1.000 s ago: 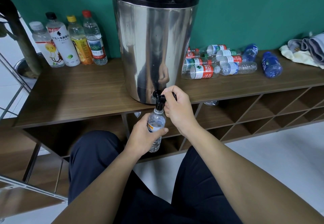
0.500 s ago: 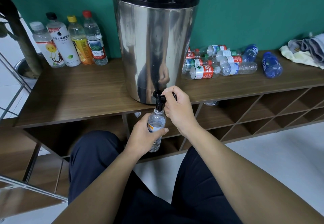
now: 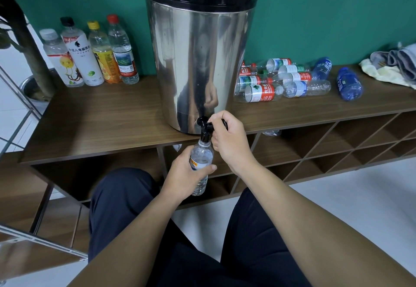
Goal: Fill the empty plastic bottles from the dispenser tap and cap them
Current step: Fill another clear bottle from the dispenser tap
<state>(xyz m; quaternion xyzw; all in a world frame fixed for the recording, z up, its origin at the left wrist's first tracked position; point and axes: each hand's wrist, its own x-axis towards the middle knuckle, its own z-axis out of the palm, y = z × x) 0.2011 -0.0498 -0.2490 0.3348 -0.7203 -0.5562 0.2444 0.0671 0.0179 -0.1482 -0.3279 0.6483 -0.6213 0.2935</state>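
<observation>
No visible change from earlier frames: both hands stayed put. Left hand (image 3: 183, 174) gripped clear bottle (image 3: 201, 165) at frame centre, mouth up against black tap (image 3: 205, 129). Right hand (image 3: 229, 139) curled round tap lever. Dispenser (image 3: 198, 61) sat at front edge of wooden shelf (image 3: 101, 124), tap overhanging. Four capped bottles (image 3: 90, 52) stood upper left; empty bottles (image 3: 283, 79) lay right of dispenser. Open shelf top left of dispenser; bare floor lower right.

Dispenser (image 3: 199, 61): one, steel, with one black tap (image 3: 203, 127). Upright capped bottles (image 3: 90, 52): four. Bottle under the tap (image 3: 201, 163): one. Bottles lying on the shelf (image 3: 286, 79): roughly nine, the heap too overlapped for exact count. Hands: two. Folded cloths (image 3: 396, 65): one pile.
</observation>
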